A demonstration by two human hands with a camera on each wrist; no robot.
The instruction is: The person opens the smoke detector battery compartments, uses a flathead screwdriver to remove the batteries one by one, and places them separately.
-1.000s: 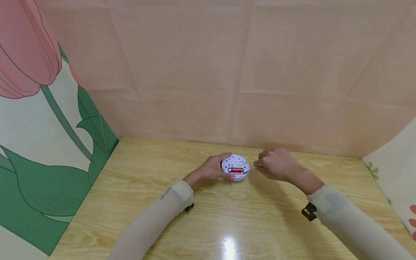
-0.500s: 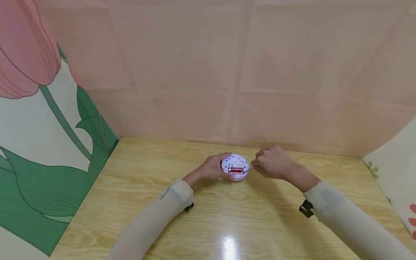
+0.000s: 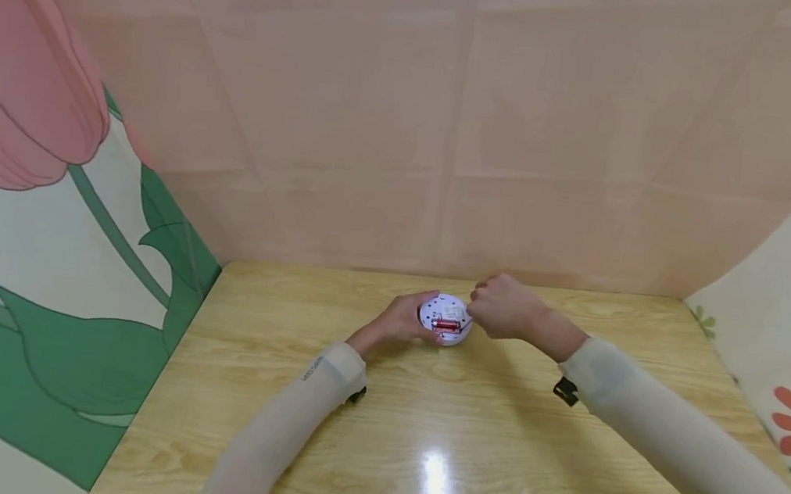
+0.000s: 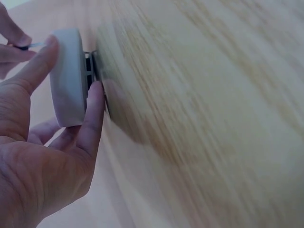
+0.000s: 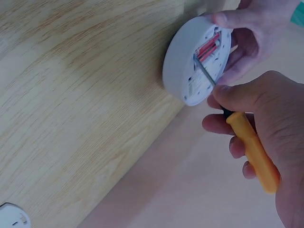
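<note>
A round white device [image 3: 456, 311] stands tilted on the table, its back with small holes and an open battery compartment facing my right hand. Red batteries [image 5: 207, 46] lie in that compartment. My left hand [image 3: 402, 318] grips the device by its rim, thumb on one side and fingers curled round the other, as the left wrist view also shows. My right hand [image 5: 285, 114] holds a screwdriver [image 5: 254, 156] with an orange handle and black collar, thumb and forefinger near the shaft. The screwdriver's tip is right at the compartment, beside the end of the batteries.
Both hands work near the back of the wood-grain table [image 3: 290, 324], close to the pink hanging cloth [image 3: 350, 117]. A white slotted piece [image 5: 13, 216] lies on the table at the corner of the right wrist view. Flower-printed cloths hang at both sides.
My right hand has moved left with the screwdriver, from just beyond the device's edge to close over it. The left hand and the device stay nearly where they were.
</note>
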